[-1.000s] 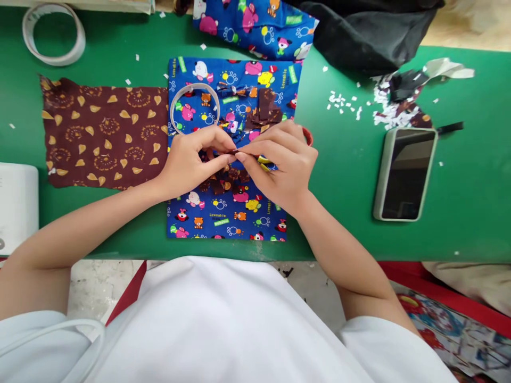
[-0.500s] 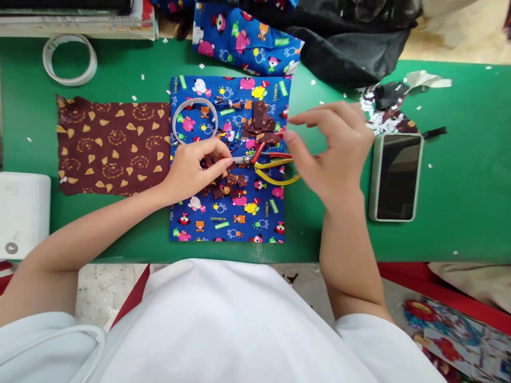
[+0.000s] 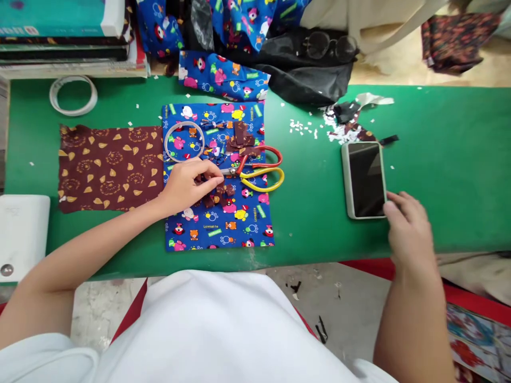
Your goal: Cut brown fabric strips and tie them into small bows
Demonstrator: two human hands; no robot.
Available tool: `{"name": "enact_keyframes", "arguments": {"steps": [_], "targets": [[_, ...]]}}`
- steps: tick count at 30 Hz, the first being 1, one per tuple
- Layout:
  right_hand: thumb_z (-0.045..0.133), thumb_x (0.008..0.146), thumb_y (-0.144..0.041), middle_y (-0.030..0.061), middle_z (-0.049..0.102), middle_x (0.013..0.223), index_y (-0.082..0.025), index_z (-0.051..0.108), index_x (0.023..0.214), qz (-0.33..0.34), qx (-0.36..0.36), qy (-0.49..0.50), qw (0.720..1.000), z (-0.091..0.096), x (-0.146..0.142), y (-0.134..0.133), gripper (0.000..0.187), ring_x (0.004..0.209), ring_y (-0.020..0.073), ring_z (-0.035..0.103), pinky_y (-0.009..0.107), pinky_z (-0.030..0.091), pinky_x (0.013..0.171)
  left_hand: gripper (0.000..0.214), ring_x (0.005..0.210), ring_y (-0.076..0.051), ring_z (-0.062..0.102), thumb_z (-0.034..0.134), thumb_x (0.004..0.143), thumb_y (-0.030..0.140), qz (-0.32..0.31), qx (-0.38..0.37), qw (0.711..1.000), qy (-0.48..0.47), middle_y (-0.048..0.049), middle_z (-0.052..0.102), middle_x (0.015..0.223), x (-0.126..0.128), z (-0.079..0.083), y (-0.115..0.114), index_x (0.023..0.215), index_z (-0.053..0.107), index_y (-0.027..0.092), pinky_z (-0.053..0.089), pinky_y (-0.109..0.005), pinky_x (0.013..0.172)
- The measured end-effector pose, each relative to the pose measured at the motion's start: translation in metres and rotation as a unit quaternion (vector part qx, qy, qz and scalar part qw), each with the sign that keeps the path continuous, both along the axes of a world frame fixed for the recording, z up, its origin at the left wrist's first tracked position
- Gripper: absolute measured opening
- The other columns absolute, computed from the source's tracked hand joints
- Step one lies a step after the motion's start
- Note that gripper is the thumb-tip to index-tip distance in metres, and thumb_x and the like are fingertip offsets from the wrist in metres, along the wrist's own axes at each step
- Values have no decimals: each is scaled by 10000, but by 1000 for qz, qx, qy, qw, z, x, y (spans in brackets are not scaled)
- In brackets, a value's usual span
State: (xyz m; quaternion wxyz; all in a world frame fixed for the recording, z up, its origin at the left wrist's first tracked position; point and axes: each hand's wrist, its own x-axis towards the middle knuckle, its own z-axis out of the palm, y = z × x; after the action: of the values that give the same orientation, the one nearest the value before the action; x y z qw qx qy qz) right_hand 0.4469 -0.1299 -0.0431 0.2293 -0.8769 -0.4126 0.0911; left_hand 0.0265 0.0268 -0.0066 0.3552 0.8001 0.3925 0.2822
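My left hand [image 3: 189, 183] is closed in a pinch over the blue cartoon-print fabric [image 3: 186, 231], its fingertips at the blade end of a pair of scissors [image 3: 261, 178] with red and yellow handles. What the pinch holds, if anything, is hidden. Small brown fabric scraps [image 3: 241, 135] lie around the scissors, and a roll of tape [image 3: 166, 141] rests by the hand. My right hand [image 3: 411, 229], a little blurred, is at the right edge of a phone [image 3: 365, 181]; its thumb appears to touch the case, and its fingers are loosely bent with no grip visible.
Brown patterned cloth [image 3: 112, 170] lies left, near a white tape roll [image 3: 53, 98] and a white box-like device [image 3: 24, 234]. Books [image 3: 59, 21] are stacked at the back left. A black bag [image 3: 303, 80] with glasses [image 3: 319, 45] is behind. White paper bits [image 3: 339, 130] are heaped above the phone.
My right hand has left the scissors' handles and moved right, down to the phone's edge. My left hand keeps its pinch by the blades. The view has shifted, showing more of the back.
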Motion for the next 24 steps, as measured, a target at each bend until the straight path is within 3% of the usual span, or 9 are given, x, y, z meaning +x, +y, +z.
{"name": "enact_keyframes", "arguments": {"steps": [4, 11, 18, 24], "targets": [[577, 607, -549, 98, 346, 1534, -227, 624, 1158, -86, 44, 152, 984, -5, -7, -5, 640, 1473, 217, 211, 420, 154, 1197, 108, 671, -101, 566, 626, 832, 253, -2, -7, 1000, 3, 9, 686, 735, 0, -1, 1, 795, 692, 176, 432, -230, 677], [638, 583, -558, 43, 167, 1601, -321, 548, 1233, -99, -6, 155, 983, -5, -7, 1, 698, 1502, 219, 59, 452, 6, 1200, 117, 679, -102, 563, 623, 834, 263, -2, -7, 1000, 4, 8, 681, 727, -1, -2, 2, 796, 690, 176, 427, -229, 661], [678, 522, -529, 45, 96, 1612, -335, 535, 1261, -107, -16, 188, 976, -3, -6, 3, 778, 1504, 217, 1, 435, 3, 1199, 115, 702, -112, 566, 611, 831, 254, -4, -6, 1000, 12, 4, 691, 747, 0, 0, 2, 789, 682, 174, 424, -239, 671], [702, 469, -535, 62, 99, 1611, -296, 551, 1245, -110, 2, 200, 974, 0, -10, 6, 826, 1503, 191, 31, 372, 35, 1203, 127, 711, -118, 569, 603, 831, 264, -5, 0, 1000, 20, 1, 695, 756, 1, 1, 2, 784, 680, 175, 427, -248, 681]]}}
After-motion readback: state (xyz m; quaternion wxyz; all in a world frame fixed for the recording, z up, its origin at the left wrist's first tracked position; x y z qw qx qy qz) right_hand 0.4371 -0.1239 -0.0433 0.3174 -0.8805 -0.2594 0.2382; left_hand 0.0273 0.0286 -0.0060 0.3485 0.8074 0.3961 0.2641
